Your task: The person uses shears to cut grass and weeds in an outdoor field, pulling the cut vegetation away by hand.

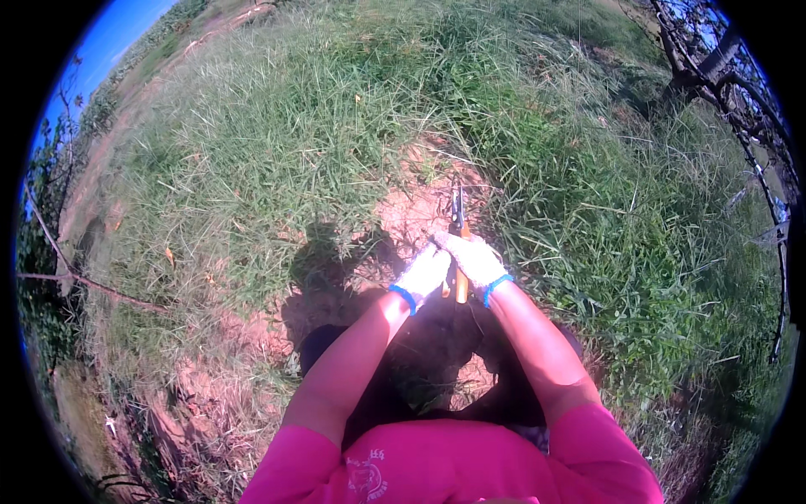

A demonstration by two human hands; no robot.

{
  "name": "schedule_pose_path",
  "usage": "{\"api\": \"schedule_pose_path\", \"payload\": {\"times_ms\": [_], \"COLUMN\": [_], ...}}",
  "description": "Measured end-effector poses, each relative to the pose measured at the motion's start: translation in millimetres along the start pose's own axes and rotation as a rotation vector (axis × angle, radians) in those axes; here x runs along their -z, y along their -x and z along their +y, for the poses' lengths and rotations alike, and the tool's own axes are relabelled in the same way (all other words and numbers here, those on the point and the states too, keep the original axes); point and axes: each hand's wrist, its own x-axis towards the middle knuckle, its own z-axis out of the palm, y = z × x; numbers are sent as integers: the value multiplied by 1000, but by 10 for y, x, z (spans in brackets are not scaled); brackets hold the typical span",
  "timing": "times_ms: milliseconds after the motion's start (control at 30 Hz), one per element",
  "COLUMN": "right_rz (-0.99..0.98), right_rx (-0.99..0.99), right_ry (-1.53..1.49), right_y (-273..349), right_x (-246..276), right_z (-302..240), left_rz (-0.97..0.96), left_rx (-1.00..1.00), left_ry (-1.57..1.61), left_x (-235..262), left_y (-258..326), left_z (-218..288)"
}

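A pair of pruning shears (462,290) with yellow-orange handles and dark blades points away from me, low over a bare patch of reddish soil (411,206). My right hand (473,258), in a white glove with a blue cuff, is closed around the handles. From the left, my left hand (425,268), gloved the same way, presses in against the handles and meets the right hand's fingers. Its own fingertips are partly hidden. Both handle ends stick out below the gloves, toward my body. Whether the blades are spread is too small to make out.
Tall green grass (285,143) surrounds the soil patch, with thicker weeds (621,260) on the right. A dark branching tree (709,76) stands at the far right. One bare twig (109,290) reaches in from the left. My shadow (336,269) falls left of my hands.
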Motion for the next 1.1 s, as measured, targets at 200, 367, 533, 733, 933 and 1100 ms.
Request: {"api": "schedule_pose_path", "payload": {"times_ms": [200,367,533,733,933,1100], "right_rz": [10,-1,-32,-61,-26,-57], "right_rx": [-14,37,35,43,49,89], "right_ry": [32,125,77,42,99,86], "right_y": [63,-124,-72,-107,-172,-107], "right_x": [13,68,76,60,111,36], "right_z": [-78,93,73,106,166,101], "left_rz": [13,24,38,54,49,32], "left_rx": [32,-38,-20,-124,-15,-44], "left_ry": [52,-4,-34,-52,-21,4], "left_x": [-40,2,-7,46,7,49], "left_y": [57,-25,-45,-84,-30,-19], "left_z": [71,-31,-47,-153,-39,-72]}}
